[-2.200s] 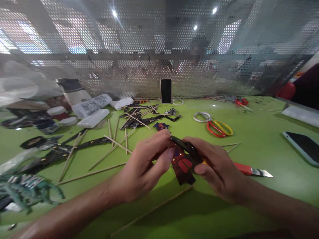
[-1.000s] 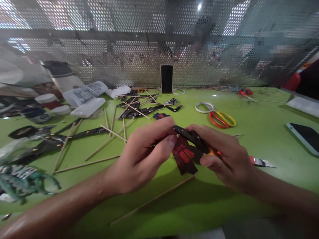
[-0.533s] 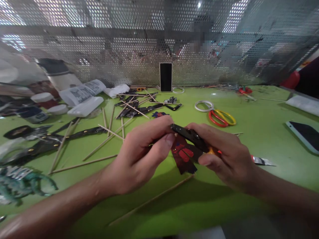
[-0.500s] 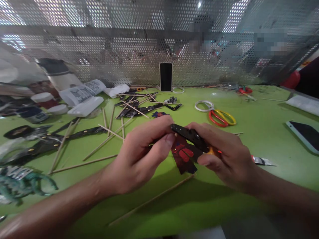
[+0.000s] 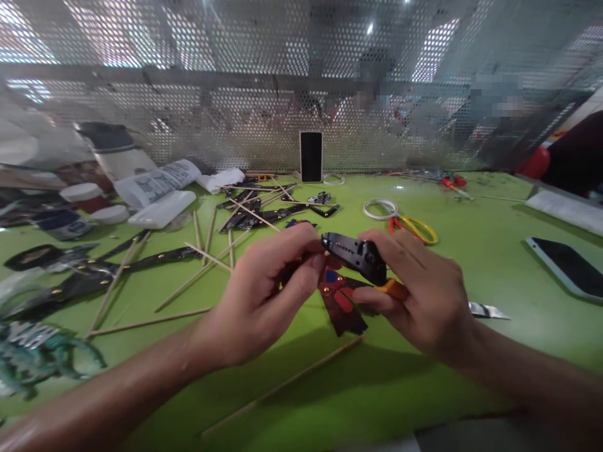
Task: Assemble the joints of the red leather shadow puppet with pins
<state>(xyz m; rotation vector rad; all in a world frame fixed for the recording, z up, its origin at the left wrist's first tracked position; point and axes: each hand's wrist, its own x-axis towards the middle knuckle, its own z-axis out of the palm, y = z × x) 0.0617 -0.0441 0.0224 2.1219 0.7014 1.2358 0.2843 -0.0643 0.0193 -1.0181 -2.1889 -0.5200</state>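
My right hand (image 5: pixel 419 289) is wrapped round wire strippers (image 5: pixel 353 254) with black notched jaws and orange handles. Their tip points left and touches or nearly touches my left fingertips. My left hand (image 5: pixel 268 289) is closed in a pinch on a dark red and blue jointed figure (image 5: pixel 342 304) with brass fasteners. Part of the figure shows beyond my left knuckles, and the rest hangs between my hands; the exact grip point is hidden. From its lower end a thin wooden stick (image 5: pixel 282 390) slants toward the front left.
Black jointed pieces (image 5: pixel 254 216) and wooden sticks lie at back left. Wire rings (image 5: pixel 380 208), red and yellow wire loops (image 5: pixel 421 230), a knife blade (image 5: pixel 487 311) and a phone (image 5: pixel 568 267) are on the right. Another phone (image 5: pixel 311 157) stands against the perforated metal screen.
The wire strippers have turned so that their flat, notched side faces me more. My left hand keeps its pinch almost in place. The whole view has shifted slightly.
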